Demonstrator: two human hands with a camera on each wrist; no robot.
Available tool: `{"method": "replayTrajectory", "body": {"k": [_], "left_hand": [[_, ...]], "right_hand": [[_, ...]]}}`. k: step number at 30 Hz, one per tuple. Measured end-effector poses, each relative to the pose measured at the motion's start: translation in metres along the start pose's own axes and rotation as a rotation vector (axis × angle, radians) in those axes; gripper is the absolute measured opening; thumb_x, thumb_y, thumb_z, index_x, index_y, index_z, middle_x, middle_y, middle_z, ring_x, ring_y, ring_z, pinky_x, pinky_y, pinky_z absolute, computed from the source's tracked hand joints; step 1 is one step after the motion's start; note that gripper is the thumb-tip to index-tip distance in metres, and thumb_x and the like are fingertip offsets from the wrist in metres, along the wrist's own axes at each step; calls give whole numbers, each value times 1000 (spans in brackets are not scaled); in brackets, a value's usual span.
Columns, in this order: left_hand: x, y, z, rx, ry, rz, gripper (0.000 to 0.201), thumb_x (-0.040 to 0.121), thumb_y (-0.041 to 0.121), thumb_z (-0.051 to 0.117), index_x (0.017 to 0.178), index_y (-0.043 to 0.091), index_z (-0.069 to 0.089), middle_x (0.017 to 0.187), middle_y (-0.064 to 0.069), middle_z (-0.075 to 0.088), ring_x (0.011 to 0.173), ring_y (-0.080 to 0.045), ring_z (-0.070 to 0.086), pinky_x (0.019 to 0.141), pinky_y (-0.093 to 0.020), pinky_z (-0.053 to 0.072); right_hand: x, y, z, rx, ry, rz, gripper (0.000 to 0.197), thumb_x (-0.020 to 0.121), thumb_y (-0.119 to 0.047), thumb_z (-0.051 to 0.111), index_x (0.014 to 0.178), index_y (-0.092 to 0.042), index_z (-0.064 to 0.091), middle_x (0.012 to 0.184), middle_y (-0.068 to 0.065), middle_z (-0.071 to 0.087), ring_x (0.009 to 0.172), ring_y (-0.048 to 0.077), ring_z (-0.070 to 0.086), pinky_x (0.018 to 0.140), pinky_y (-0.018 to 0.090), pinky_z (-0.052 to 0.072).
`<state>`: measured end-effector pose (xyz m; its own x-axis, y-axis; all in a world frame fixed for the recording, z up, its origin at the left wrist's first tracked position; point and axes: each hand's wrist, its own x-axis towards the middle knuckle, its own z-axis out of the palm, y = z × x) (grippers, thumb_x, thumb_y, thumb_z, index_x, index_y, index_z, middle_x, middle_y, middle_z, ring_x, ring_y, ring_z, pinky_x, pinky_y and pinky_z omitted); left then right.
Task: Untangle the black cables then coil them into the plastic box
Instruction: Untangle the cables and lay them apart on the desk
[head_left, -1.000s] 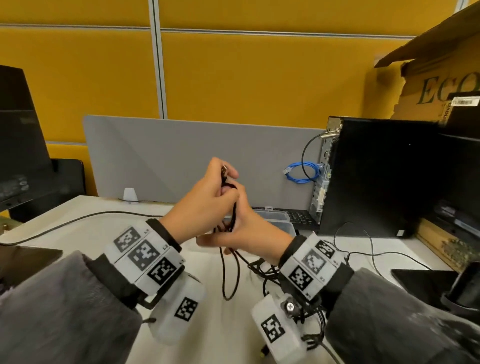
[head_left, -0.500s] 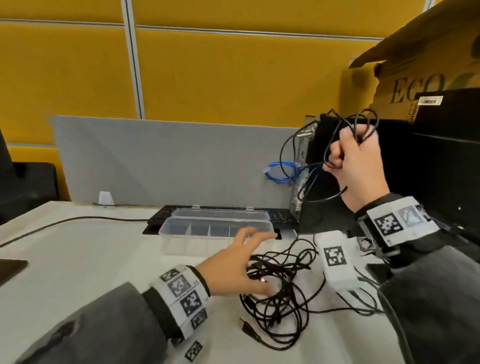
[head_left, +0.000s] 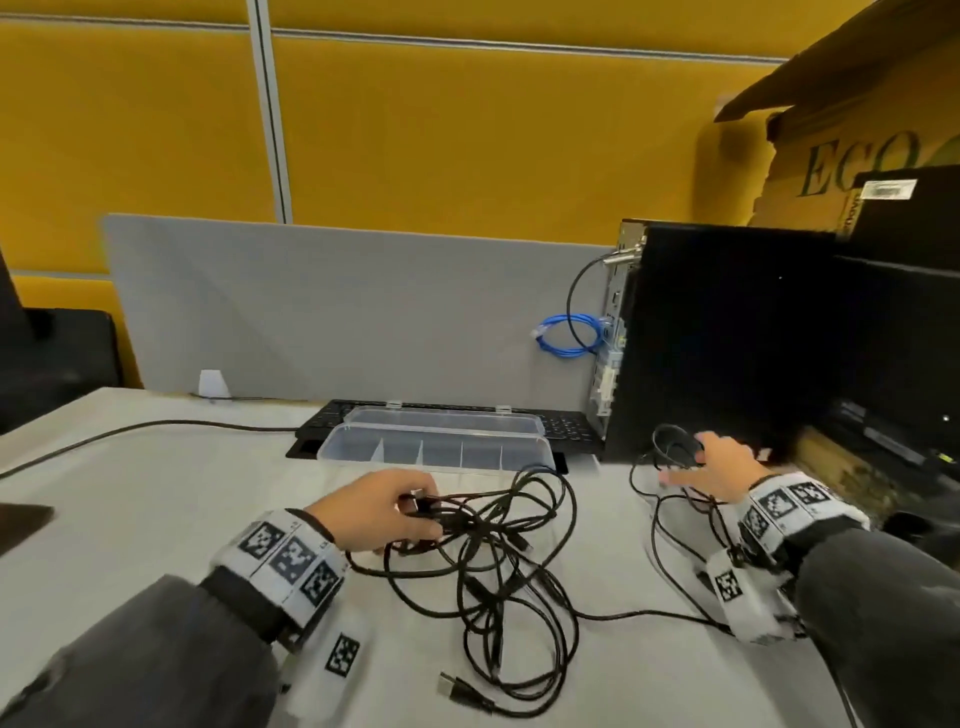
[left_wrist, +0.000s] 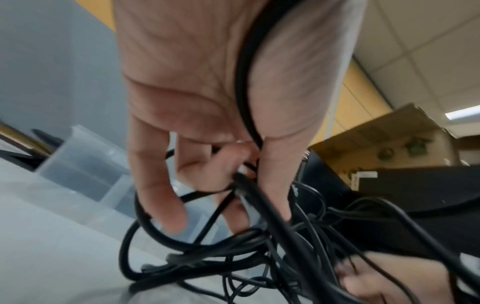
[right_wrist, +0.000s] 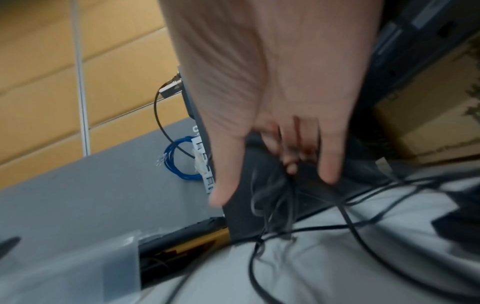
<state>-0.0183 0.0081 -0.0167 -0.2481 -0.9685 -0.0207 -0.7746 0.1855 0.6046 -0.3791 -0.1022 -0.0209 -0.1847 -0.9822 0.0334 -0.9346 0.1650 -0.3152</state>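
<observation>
A tangle of black cables (head_left: 498, 566) lies on the white table (head_left: 156, 509), one USB plug (head_left: 451, 685) sticking out at its near edge. My left hand (head_left: 421, 512) grips the tangle's left side, and in the left wrist view its fingers (left_wrist: 161, 197) curl round several strands (left_wrist: 259, 205). My right hand (head_left: 685, 462) is low by the computer tower and holds a small coil of black cable (head_left: 670, 444); in the blurred right wrist view strands (right_wrist: 272, 197) hang from its curled middle fingers. The clear plastic box (head_left: 436, 452) stands open behind the tangle.
A black computer tower (head_left: 717, 338) stands at the right, with a blue cable loop (head_left: 569, 340) at its back. Behind the box lie a black keyboard (head_left: 324, 423) and a grey divider (head_left: 337, 312). Another black cable (head_left: 130, 428) crosses the table's left side.
My right hand has come down with its coil from up by the tower to the table. My left hand, open over the tangle half a second ago, now grips it.
</observation>
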Motion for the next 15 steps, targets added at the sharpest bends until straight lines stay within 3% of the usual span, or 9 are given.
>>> {"method": "replayTrajectory", "body": {"k": [3, 5, 7, 8, 10, 12, 13, 15], "left_hand": [[-10, -16, -11, -298, 112, -11, 3, 87, 19, 63, 89, 19, 62, 86, -1, 62, 76, -11, 58, 66, -25, 54], [-16, -24, -17, -515, 207, -18, 6, 86, 11, 63, 92, 12, 62, 84, -2, 61, 75, -9, 60, 68, -29, 57], [-20, -30, -21, -724, 312, -7, 7, 85, 4, 62, 90, 9, 62, 80, 1, 61, 69, -5, 60, 66, -32, 59], [-21, -32, -22, -810, 362, -2, 9, 85, 2, 61, 87, 10, 61, 77, 3, 61, 66, -5, 59, 63, -31, 59], [-21, -34, -22, -894, 425, 5, 12, 85, 1, 59, 82, 12, 60, 70, 9, 62, 66, -7, 57, 60, -27, 58], [-21, -34, -20, -874, 444, 8, 9, 85, 2, 60, 84, 11, 60, 68, 11, 63, 66, -7, 59, 61, -26, 58], [-22, -34, -19, -854, 449, 7, 9, 85, 1, 60, 85, 10, 61, 71, 9, 64, 67, -6, 60, 62, -26, 58], [-22, -34, -16, -825, 451, 0, 9, 84, 0, 62, 90, 6, 63, 79, 0, 63, 67, -6, 62, 63, -26, 57]], "right_hand": [[-11, -9, -4, -157, -150, 21, 79, 80, -54, 62, 137, -6, 37, 137, 12, 47, 123, 26, 48, 98, 32, 40], [-20, -19, -11, -120, -57, -52, 66, 85, -53, 56, 133, -11, 43, 131, 10, 54, 115, 24, 53, 94, 33, 42], [-36, -35, -13, -16, 40, -235, 43, 89, -50, 51, 119, -19, 55, 115, 3, 62, 97, 17, 58, 80, 26, 46], [-47, -46, -13, 48, -2, -340, 33, 90, -47, 50, 112, -23, 58, 108, -1, 63, 89, 12, 58, 72, 21, 45], [-76, -71, -6, 165, -291, -481, 24, 91, -44, 51, 109, -30, 55, 103, -10, 60, 82, 7, 58, 61, 16, 46], [-100, -90, 10, 122, -608, -503, 29, 87, -42, 58, 113, -30, 54, 102, -11, 59, 71, 5, 59, 54, 17, 47], [-107, -94, 19, 35, -688, -509, 31, 85, -41, 63, 111, -28, 55, 99, -11, 59, 64, 6, 58, 50, 16, 46], [-112, -97, 32, -158, -711, -527, 23, 83, -33, 66, 101, -23, 54, 85, -9, 57, 51, 6, 52, 42, 13, 40]]}}
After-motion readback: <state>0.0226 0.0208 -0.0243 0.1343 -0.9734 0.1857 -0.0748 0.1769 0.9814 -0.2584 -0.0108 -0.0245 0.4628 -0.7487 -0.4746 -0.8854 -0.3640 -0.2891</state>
